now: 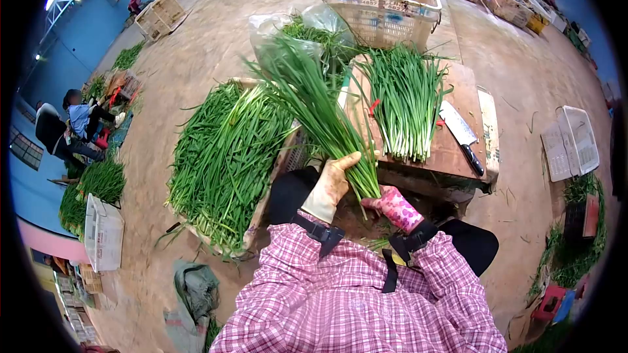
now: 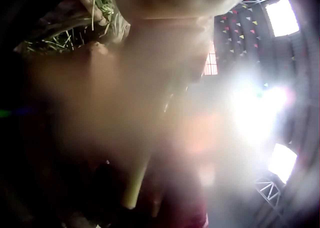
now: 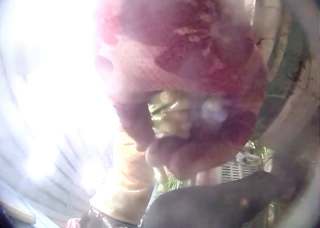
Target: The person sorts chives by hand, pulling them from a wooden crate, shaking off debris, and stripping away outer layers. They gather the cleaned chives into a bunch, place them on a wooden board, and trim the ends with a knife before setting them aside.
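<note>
In the head view my gloved left hand point(image 1: 331, 185) grips a bunch of long green stalks point(image 1: 320, 114) near its lower end, leaves fanning up and left. My right hand point(image 1: 396, 208), in a pink patterned glove, is at the pale stalk ends; its fingers curl round them in the right wrist view, where the glove point(image 3: 185, 53) fills the top. The left wrist view is blurred, with one stalk end point(image 2: 134, 190) showing. A laid-out bundle point(image 1: 407, 104) and a knife point(image 1: 459, 125) lie on the wooden board point(image 1: 466, 85). Loose greens point(image 1: 226, 157) fill the crate at left.
A large plastic crate point(image 1: 383, 10) stands behind the board, beside a clear bag point(image 1: 268, 33) of greens. Another white crate point(image 1: 569, 144) is at far right, one point(image 1: 103, 232) at far left. A grey-green sack point(image 1: 194, 294) lies on the floor. People sit at upper left.
</note>
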`<move>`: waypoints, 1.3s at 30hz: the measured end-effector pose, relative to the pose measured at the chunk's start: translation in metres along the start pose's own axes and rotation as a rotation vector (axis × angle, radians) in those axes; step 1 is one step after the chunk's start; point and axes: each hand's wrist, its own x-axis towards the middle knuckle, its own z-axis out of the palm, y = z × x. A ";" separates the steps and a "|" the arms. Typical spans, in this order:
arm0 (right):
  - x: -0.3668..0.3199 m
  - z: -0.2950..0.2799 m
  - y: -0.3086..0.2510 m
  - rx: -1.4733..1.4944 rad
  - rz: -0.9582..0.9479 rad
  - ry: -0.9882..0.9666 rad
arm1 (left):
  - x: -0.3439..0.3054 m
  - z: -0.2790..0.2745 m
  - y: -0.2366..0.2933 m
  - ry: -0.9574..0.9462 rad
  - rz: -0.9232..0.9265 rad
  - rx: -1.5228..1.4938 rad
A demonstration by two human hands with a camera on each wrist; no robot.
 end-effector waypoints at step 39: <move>0.011 -0.026 -0.028 0.178 -0.056 0.025 | 0.059 0.069 0.010 0.249 0.069 0.312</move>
